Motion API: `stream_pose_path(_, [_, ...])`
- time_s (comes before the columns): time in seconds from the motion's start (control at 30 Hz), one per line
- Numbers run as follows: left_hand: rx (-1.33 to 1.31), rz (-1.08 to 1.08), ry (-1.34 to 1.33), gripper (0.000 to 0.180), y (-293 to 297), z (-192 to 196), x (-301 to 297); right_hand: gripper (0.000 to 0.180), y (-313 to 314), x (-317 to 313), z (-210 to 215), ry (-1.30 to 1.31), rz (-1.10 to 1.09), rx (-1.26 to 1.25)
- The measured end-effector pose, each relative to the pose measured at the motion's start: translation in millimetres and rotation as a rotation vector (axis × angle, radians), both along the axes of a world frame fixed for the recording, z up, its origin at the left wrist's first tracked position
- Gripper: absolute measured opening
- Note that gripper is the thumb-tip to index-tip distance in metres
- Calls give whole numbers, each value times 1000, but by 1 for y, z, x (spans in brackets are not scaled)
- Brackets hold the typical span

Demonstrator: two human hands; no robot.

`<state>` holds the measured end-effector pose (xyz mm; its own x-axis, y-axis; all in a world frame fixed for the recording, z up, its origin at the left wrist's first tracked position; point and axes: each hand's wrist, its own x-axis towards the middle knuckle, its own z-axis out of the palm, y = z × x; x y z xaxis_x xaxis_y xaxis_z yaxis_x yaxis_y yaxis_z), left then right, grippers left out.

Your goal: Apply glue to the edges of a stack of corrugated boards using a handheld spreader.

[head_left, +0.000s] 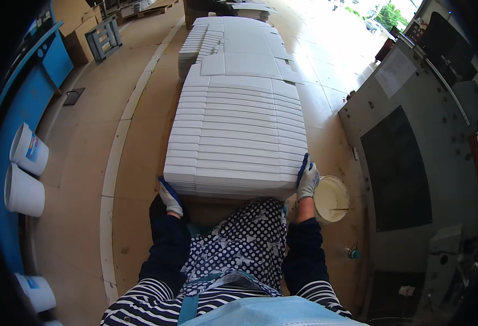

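Note:
A long stack of flat white cardboard sheets [239, 136] lies before me, fanned in overlapping rows with crease lines along both sides. My left hand [171, 198], in a grey-and-blue work glove, rests against the stack's near left corner. Its fingers are stretched out along the side. On the opposite side, my right hand [308, 180], gloved alike, lies with straight fingers against the near right edge. The palms face each other across the near end. What supports the sheets is mostly hidden beneath them.
A white bucket [331, 200] stands on the floor beside my right hand, with a thin stick in it. Farther right is a grey machine [396, 163]. White buckets [25, 190] stand by a blue machine [57, 65] at left. A bottle [353, 254] is near the grey machine.

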<state>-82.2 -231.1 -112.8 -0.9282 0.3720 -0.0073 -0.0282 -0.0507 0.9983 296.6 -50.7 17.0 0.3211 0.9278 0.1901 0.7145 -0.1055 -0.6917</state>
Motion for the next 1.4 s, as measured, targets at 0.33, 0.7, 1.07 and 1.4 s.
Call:
stream_pose_path(0.33, [23,-21,-10,61,1,32,17,56,5,5,-6,0,-5,48])
stream_pose_path(0.7, [74,-58,-21,57,2,19,11,55,3,4,-2,8,6,68])
stream_pose_path(1.07, [42,-56,21,55,3,33,18,53,7,7,-7,1,-1,54])
stream_pose_path(1.4, [80,-76,-16,56,3,37,24,52,6,9,-3,2,9,50])
